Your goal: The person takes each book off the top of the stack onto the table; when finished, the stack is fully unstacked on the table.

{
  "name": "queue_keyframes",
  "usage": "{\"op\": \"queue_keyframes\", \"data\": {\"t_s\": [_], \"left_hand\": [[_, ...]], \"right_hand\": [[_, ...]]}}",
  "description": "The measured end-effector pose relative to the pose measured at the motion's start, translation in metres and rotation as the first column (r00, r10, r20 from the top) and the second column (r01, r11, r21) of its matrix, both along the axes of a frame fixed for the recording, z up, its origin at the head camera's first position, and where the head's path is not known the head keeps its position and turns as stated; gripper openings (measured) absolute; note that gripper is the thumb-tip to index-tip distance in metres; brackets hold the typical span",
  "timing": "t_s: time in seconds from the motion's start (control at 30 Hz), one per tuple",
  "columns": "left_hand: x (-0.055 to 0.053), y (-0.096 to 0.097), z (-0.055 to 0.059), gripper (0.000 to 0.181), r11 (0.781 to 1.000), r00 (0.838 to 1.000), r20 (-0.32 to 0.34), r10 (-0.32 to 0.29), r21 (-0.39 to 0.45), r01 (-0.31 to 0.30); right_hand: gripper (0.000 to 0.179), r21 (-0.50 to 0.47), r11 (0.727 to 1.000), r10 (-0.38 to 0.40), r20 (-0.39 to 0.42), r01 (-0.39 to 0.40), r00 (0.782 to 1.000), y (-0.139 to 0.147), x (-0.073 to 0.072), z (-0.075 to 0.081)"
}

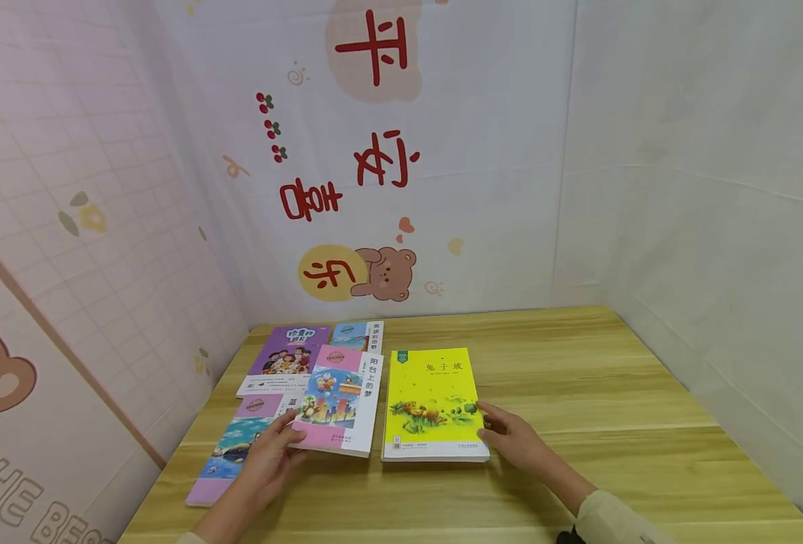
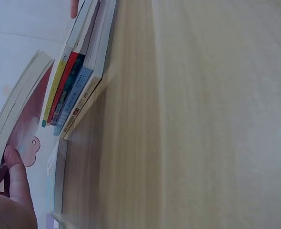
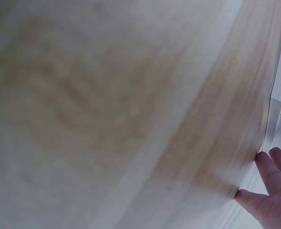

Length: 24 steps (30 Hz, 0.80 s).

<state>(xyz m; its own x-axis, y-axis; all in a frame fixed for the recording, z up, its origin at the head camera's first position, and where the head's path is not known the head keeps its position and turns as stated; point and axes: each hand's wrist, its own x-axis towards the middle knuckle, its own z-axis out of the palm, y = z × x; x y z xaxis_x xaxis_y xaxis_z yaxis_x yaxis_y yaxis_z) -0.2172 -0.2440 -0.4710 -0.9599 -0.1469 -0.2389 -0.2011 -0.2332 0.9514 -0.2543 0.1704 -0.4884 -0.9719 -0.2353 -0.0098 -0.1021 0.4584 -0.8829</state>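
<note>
My left hand [image 1: 270,459] grips the lower left corner of a pink-and-white paperback book [image 1: 338,400], thumb on its cover. In the left wrist view that book [image 2: 17,109] is tilted and raised above the table, with the thumb of the left hand [image 2: 14,205] against it. Just right of it lies a stack of books topped by a yellow book [image 1: 435,400]; several coloured spines [image 2: 74,90] show in the left wrist view. At the stack's right side is my right hand [image 1: 510,438], fingers spread and fingertips against the page edges [image 3: 274,121].
Left of the stack, a purple book [image 1: 288,351] and a blue-covered book [image 1: 356,332] lie at the back. A pink-and-blue book [image 1: 238,446] lies nearer, partly behind my left arm. Printed cloth [image 1: 483,189] walls in the wooden table [image 1: 578,378] on the back and sides.
</note>
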Motion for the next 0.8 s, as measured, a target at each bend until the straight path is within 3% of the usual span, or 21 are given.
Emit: {"op": "queue_keyframes", "data": {"t_s": [0.23,0.47,0.8], "left_hand": [[0.013,-0.011,-0.006,0.068,1.000,0.999,0.044,0.019,-0.026,-0.017],[0.027,-0.008,-0.017,0.068,1.000,0.994,0.104,0.022,-0.007,-0.021],[0.021,-0.009,-0.030,0.072,1.000,0.995,0.095,0.022,-0.004,-0.022]], "right_hand": [[0.052,0.014,1.000,-0.004,0.006,0.004,1.000,0.000,-0.001,-0.003],[0.052,0.029,1.000,-0.003,-0.008,0.003,1.000,0.000,-0.001,-0.003],[0.052,0.022,1.000,-0.015,0.015,0.015,1.000,0.000,0.001,-0.002]]}}
